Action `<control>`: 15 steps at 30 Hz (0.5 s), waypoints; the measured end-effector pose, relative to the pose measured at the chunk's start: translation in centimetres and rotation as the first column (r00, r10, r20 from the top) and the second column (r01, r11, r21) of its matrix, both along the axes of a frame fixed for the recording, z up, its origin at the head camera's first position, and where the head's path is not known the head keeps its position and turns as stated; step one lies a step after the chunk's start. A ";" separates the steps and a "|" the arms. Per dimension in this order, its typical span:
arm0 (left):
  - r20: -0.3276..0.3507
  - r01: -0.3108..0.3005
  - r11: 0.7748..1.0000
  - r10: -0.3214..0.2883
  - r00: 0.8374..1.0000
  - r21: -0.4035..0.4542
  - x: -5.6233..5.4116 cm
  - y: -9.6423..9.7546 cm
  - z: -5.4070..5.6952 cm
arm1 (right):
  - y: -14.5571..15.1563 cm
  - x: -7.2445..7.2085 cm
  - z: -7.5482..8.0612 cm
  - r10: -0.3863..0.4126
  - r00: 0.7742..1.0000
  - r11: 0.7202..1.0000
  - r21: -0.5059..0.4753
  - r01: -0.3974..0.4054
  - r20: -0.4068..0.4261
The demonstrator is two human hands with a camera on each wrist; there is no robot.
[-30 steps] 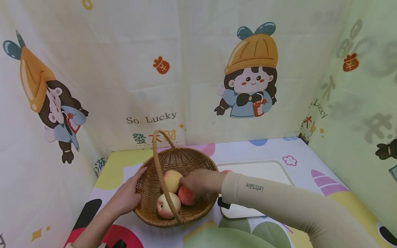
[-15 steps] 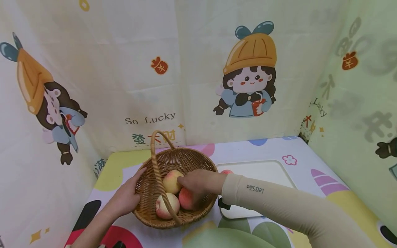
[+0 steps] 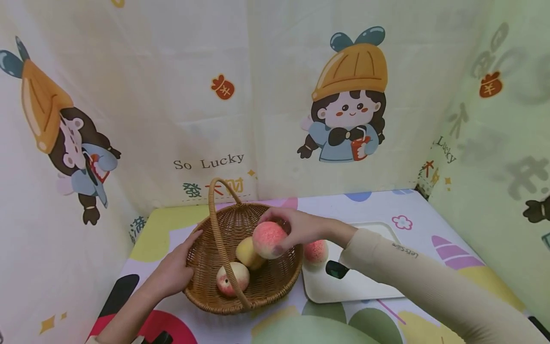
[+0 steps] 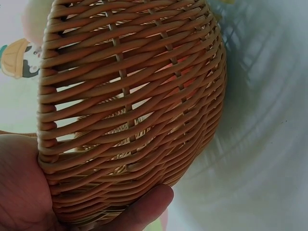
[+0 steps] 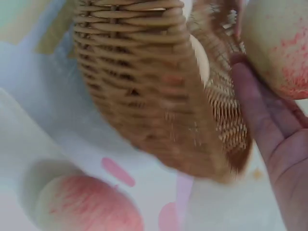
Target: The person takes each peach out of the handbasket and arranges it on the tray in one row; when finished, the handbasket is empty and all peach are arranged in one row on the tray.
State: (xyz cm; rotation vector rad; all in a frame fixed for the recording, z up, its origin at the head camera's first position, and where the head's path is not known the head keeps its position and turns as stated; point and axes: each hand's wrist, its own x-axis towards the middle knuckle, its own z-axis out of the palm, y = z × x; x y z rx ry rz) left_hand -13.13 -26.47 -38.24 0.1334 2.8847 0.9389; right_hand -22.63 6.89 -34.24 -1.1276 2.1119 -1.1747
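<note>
pinching the round pink-and-cream peach (image 3: 268, 240) in the right grip (image 3: 301, 226) over the brown wicker basket (image 3: 282, 270), clasping its side in the left grip (image 3: 173, 272); best to squeeze lightly, without nudging the rounded yellow fruit (image 3: 247, 253).

Cartoon-printed curtain (image 3: 275, 110) behind a patterned tablecloth (image 3: 421, 243)

The basket (image 3: 275, 282), with two fruits (image 3: 249, 254) inside, stands left of the tray (image 3: 361, 289) bearing a peach (image 3: 315, 252).

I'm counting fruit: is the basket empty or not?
Not empty: in the head view, a yellow fruit and a pale peach lie inside the basket. The right hand holds a pink peach.
</note>
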 end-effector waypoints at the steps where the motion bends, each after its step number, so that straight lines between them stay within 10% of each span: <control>1: 0.000 0.002 1.000 -0.002 1.000 0.001 0.0 0.0 0.0 | 0.7 -0.2 0.0 -0.018 0.999 0.999 -0.044 0.019 0.036; 8: -0.005 0.002 1.000 -0.002 1.000 0.009 0.1 0.0 0.1 | 5.9 -0.7 0.0 -0.098 0.978 0.970 -0.201 0.136 0.184; 15: -0.017 0.007 1.000 -0.007 1.000 -0.003 0.2 0.1 0.1 | 11.6 -2.2 -1.9 -0.256 0.951 0.953 -0.121 0.279 0.172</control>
